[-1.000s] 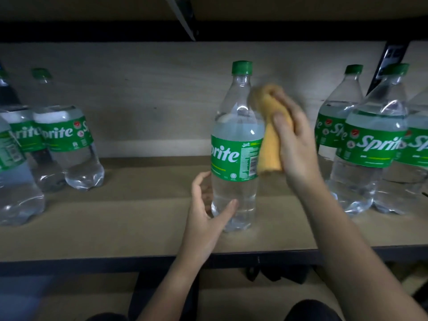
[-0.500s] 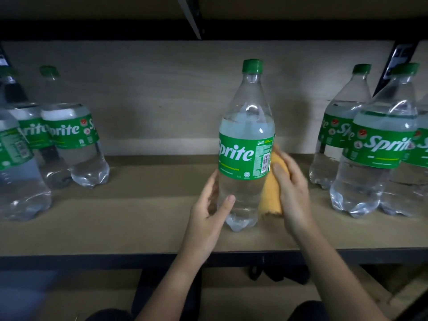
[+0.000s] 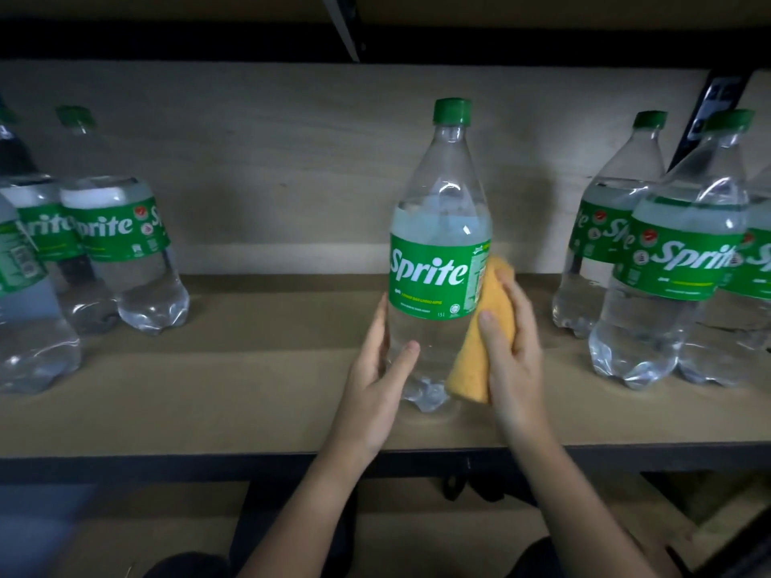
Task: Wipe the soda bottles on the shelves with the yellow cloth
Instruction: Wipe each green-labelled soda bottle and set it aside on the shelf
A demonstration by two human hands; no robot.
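Note:
A clear soda bottle (image 3: 438,227) with a green cap and green label stands upright in the middle of the wooden shelf (image 3: 258,369). My left hand (image 3: 375,381) grips its lower body from the left, thumb across the front. My right hand (image 3: 515,352) presses a folded yellow cloth (image 3: 479,348) against the bottle's lower right side, from the label down to near the base.
Three similar bottles (image 3: 125,252) stand at the left end of the shelf and several more (image 3: 667,277) at the right. A black metal rail (image 3: 167,465) edges the shelf front. Another shelf board sits overhead, and a lower shelf (image 3: 417,531) lies beneath.
The cloth slid down from the bottle's neck to its lower right side. My left hand closed around the bottle's lower body, and the label turned to face me more.

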